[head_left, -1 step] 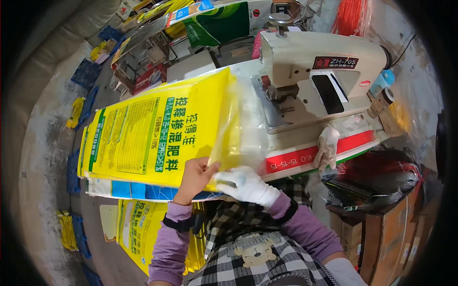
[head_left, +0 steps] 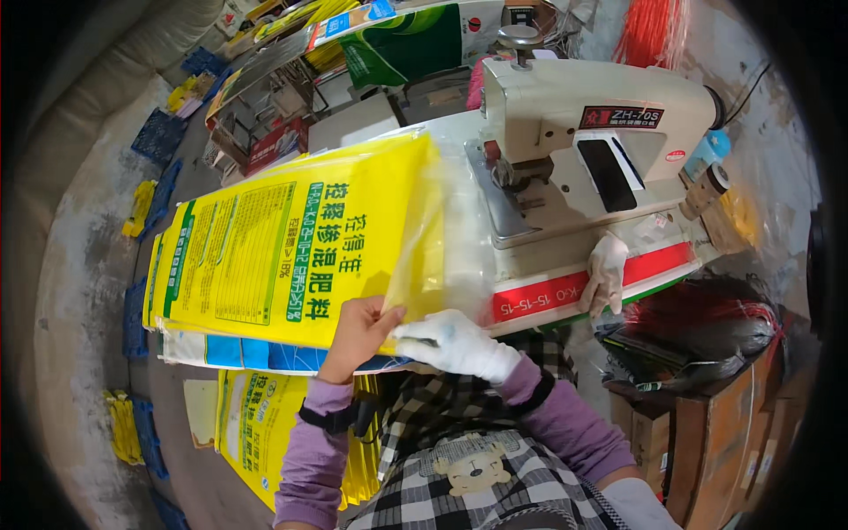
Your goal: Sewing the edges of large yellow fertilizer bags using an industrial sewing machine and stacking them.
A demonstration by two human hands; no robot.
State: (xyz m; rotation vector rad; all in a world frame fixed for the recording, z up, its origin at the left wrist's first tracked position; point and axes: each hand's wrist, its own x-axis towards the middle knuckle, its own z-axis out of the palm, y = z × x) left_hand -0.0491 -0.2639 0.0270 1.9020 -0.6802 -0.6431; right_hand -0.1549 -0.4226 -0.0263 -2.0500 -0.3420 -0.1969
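Note:
A yellow printed woven bag (head_left: 238, 243) lies flat in front of me, its open end toward the right. A clear plastic liner (head_left: 465, 238) sticks out of that end. My bare left hand (head_left: 360, 331) is closed in a pinch on the bag's near corner, thumb and fingers together at the edge. Close beside it, my right hand (head_left: 455, 344), in a white glove, has its fingertips pressed together at the same corner. What exactly lies between the gloved fingertips is hard to make out. Right of the liner stands a cream sewing machine (head_left: 583, 124).
A dark phone (head_left: 607, 174) leans on the machine's base. A spare white glove (head_left: 606, 276) hangs over the table's red-striped front edge (head_left: 565, 291). Blue-and-white bags (head_left: 265, 352) lie under the yellow one, with more yellow bags (head_left: 265, 424) below. Cardboard boxes (head_left: 724, 433) stand at right.
The gap between my gloved thumb and fingers has narrowed. The bag's far corner and the liner have shifted slightly; my left hand has barely moved.

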